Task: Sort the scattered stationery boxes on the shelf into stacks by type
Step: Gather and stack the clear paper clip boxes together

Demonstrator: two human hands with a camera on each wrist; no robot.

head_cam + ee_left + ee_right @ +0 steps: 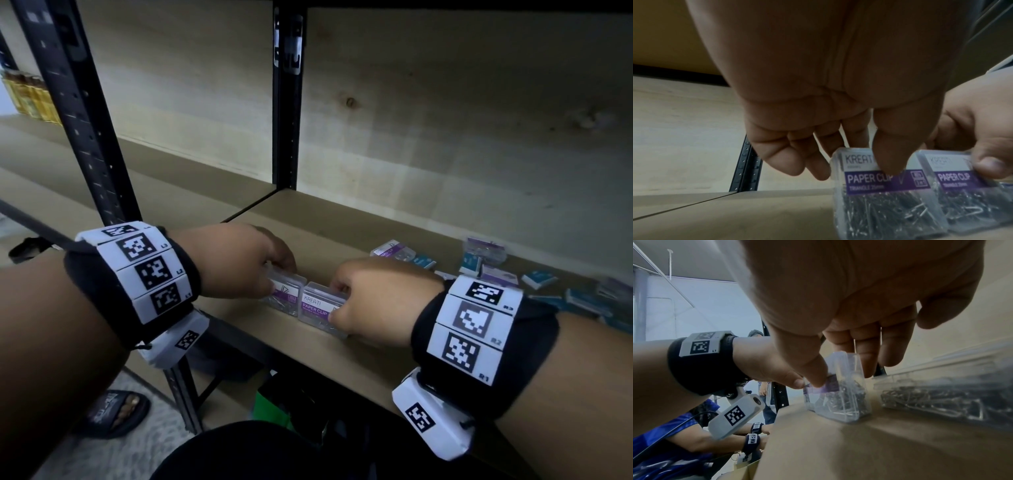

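While they stand side by side on the shelf (376,236), my left hand (239,260) pinches the left box (287,291) and my right hand (380,298) the right box (320,308)

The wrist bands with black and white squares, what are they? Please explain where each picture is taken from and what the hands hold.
No machine: a person works with bare hands. The wrist bands carry markers and small cameras. The wide picture comes from a head camera; the other two look along each wrist. On a shelf, the left hand pinches one clear paper clip box and the right hand grips a second box beside it. More small boxes lie further right.
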